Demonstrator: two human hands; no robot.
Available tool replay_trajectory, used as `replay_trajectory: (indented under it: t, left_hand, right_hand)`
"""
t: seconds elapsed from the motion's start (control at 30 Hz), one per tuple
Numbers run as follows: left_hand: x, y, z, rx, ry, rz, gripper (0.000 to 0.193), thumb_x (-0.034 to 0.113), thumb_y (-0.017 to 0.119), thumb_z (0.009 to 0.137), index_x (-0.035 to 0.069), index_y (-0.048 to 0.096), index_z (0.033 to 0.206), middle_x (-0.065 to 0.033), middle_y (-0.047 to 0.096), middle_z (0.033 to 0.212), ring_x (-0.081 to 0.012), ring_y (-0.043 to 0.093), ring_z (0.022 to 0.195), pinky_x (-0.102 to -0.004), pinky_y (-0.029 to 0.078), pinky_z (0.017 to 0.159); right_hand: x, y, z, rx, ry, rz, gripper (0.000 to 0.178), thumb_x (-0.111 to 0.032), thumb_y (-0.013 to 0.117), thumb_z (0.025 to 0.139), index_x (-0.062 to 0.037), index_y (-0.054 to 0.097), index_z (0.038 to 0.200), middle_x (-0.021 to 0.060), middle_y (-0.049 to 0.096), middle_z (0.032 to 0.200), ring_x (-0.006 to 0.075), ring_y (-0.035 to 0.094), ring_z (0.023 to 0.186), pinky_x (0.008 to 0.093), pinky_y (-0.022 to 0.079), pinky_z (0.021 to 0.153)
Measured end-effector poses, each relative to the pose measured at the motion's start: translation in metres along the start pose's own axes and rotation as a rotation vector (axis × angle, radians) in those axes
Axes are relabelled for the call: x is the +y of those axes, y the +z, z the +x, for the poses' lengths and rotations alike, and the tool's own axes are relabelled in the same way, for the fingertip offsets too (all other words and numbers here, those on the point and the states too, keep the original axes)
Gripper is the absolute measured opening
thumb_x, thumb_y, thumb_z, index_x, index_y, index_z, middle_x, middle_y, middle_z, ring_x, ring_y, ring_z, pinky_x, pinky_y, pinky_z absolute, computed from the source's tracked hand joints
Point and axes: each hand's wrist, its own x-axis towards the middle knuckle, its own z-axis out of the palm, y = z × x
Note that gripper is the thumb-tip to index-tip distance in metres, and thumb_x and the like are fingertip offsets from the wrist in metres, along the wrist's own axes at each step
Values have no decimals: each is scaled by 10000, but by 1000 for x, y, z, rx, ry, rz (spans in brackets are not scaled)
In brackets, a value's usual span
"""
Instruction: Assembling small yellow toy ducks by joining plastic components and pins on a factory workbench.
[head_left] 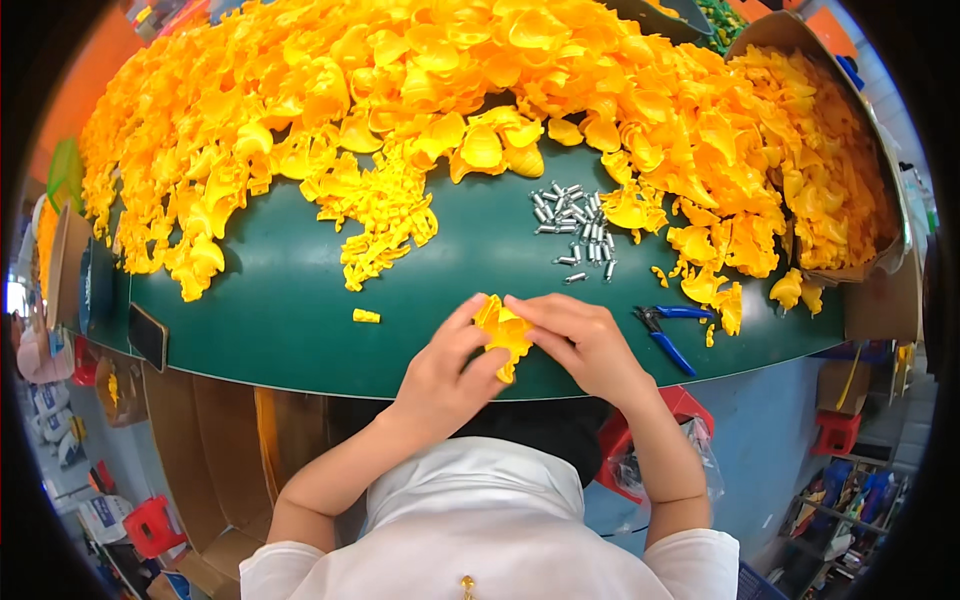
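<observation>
My left hand and my right hand meet at the near edge of the green table, both gripping one yellow plastic shell piece. Fingers of both hands wrap its sides. A large heap of similar yellow plastic pieces covers the far half of the table. A cluster of small silver metal pins lies just beyond my hands. One small yellow part sits alone to the left of my left hand.
Blue-handled pliers lie right of my right hand. A cardboard box full of yellow pieces stands at the right. A dark phone rests on the table's left edge. Red stools and cartons stand on the floor below.
</observation>
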Motion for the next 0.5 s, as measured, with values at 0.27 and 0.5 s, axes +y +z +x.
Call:
replay_trajectory:
  t: [0.27,0.5]
  left_hand:
    - [-13,-22,-6,-817,-837,-1852,847,684,346,918,-28,370,1377,-232,567,1253,-265,677,902,-295,555,601]
    - [6,-12,7,-327,-991,-1938,651,473,531,943,-15,387,1349,-207,449,1376,-263,651,850,-349,557,746]
  right_hand:
    - [-32,-20,-3,-254,-375,81,285,-114,672,846,-65,656,1127,63,669,1107,263,619,960,347,506,833]
    - [12,-66,-11,424,69,-353,183,-57,680,805,-51,709,986,89,703,958,260,643,897,342,495,805]
